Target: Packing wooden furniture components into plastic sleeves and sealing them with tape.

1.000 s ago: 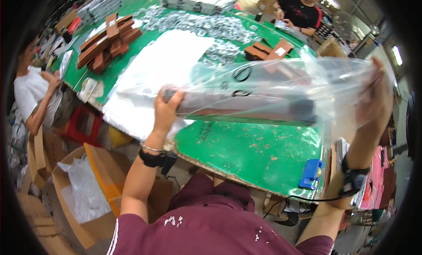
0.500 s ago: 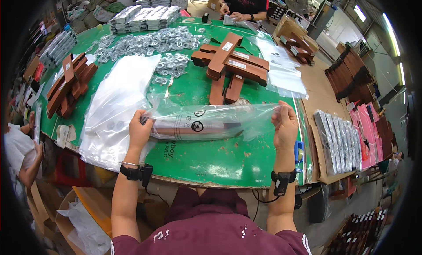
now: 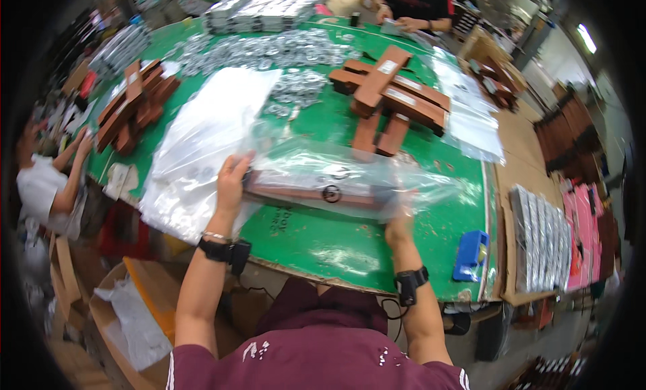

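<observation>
1. We cannot make out our right hand clearly: it is blurred and sits partly behind the clear plastic bag, so its fingers are hard to separate. It seems closed on the bag's right end, but how firmly we cannot tell.
2. The long brown box inside the bag shows only through the glossy film; its right end fades into glare and blur near our right hand.
3. Our left hand is plain to see: fingers point up and away from us, curled over the left end of the bag and box, gripping both through the plastic.
4. Both our forearms rise from the lower edge, each with a dark wrist device, the left also with a thin bracelet. The arms are spread apart, holding the bagged box level across us, over the near part of the green table.
5. Just left of our left hand lies a stack of clear bags; it drapes over the table's near edge.
6. Beyond the bag sits a crossed pile of brown boxes, and a second pile of brown boxes lies at the far left.
7. Small silver packets are spread over the far side, too small to read.
8. A blue tool rests at the table's right edge.
9. Another person's hands work at the far end; their upper body is cut off by the frame.
</observation>
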`<action>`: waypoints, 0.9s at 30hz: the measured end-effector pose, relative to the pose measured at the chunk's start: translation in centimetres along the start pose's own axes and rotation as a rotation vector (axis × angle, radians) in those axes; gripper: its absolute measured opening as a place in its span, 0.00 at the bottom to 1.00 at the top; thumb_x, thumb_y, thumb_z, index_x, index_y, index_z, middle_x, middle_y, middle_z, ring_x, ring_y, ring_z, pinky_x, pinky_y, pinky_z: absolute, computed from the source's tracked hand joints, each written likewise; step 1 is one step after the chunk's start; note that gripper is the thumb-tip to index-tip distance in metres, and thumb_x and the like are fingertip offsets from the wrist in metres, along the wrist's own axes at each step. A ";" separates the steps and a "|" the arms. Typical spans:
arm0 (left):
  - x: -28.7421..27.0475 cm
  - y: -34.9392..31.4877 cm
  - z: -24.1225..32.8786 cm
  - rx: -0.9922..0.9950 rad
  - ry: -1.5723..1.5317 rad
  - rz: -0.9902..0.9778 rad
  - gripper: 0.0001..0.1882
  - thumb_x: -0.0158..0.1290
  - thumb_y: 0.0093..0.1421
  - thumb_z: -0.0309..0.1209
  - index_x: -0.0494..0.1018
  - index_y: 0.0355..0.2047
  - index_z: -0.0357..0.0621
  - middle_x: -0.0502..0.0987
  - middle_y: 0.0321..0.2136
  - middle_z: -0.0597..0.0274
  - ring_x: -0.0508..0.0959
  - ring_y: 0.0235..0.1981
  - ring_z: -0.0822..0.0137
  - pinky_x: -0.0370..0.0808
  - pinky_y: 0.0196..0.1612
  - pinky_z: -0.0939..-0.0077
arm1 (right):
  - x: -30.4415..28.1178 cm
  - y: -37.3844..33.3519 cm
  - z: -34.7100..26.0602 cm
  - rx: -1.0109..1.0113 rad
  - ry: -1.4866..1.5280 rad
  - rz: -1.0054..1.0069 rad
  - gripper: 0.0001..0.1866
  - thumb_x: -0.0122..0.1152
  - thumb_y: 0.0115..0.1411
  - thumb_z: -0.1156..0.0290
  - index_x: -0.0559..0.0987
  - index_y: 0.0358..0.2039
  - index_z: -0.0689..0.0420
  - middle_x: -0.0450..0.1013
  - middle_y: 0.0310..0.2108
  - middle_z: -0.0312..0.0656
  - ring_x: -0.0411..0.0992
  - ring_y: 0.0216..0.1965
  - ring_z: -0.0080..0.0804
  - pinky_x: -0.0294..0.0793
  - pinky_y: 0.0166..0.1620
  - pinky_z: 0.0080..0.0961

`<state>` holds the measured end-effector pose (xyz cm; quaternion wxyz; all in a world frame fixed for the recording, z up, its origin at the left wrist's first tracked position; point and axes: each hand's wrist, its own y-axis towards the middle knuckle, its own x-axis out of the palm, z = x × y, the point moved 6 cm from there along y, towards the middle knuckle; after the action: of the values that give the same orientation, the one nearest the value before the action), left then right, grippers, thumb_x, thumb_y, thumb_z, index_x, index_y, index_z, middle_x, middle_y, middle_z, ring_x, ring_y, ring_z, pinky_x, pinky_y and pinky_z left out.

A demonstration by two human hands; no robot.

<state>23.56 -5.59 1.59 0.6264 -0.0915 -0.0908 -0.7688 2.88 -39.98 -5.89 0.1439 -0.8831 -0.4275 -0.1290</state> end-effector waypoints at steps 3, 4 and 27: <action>0.5 0.5 -0.5 0.093 0.086 0.063 0.11 0.51 0.67 0.33 0.76 0.44 0.40 0.75 0.32 0.69 0.73 0.31 0.78 0.75 0.37 0.82 | 1.1 -1.4 -2.0 0.013 -0.090 -0.129 0.33 0.35 0.74 0.51 0.55 0.70 0.60 0.55 0.69 0.43 0.55 0.67 0.34 0.52 0.67 0.31; 0.5 0.4 -0.8 0.077 0.017 0.045 0.13 0.49 0.69 0.35 0.74 0.44 0.39 0.77 0.36 0.65 0.75 0.32 0.76 0.77 0.38 0.80 | 1.2 -2.0 -3.1 -0.049 0.069 -0.117 0.36 0.35 0.72 0.47 0.53 0.70 0.59 0.54 0.69 0.44 0.55 0.67 0.36 0.54 0.66 0.32; -2.3 -0.2 -2.0 0.009 -0.312 0.186 0.08 0.51 0.63 0.33 0.74 0.35 0.41 0.76 0.30 0.65 0.74 0.33 0.72 0.71 0.39 0.78 | 7.9 -4.3 -17.5 -0.644 -0.207 -0.142 0.15 0.48 0.72 0.64 0.74 0.32 0.60 0.73 0.31 0.39 0.70 0.34 0.27 0.68 0.42 0.23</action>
<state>23.76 -3.91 -0.98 0.6735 -0.2149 -0.1816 -0.6835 2.39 -38.13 13.70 -0.1956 -0.8598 -0.4374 -0.1766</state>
